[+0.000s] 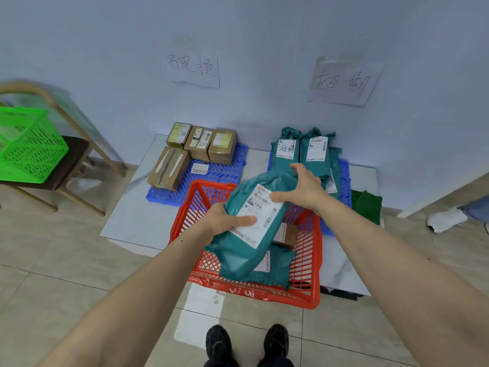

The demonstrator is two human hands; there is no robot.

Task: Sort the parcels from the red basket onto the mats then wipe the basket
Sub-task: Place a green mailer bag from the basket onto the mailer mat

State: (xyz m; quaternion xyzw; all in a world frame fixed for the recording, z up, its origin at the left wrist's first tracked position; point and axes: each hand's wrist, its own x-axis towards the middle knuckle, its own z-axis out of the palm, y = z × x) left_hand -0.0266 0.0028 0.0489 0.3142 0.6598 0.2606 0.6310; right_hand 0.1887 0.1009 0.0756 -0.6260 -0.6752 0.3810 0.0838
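A red basket (308, 263) stands on a pale board on the floor. Above it I hold a teal mailer bag (238, 255) with a white label. My left hand (227, 221) grips its left edge, thumb across the label. My right hand (301, 189) rests on its upper end with fingers spread. Inside the basket lie another teal bag (275, 271) and a small brown box (287, 235). The left blue mat (219, 173) carries several brown boxes (201, 145). The right blue mat (344, 178) carries teal bags (315, 152).
A green basket (26, 144) sits on a wooden chair (76, 157) at the left. A green cloth (367, 205) lies right of the right mat. Two handwritten paper signs (194, 68) hang on the wall. Another person's white shoe (444, 219) is at the right. My black shoes (219, 343) are below.
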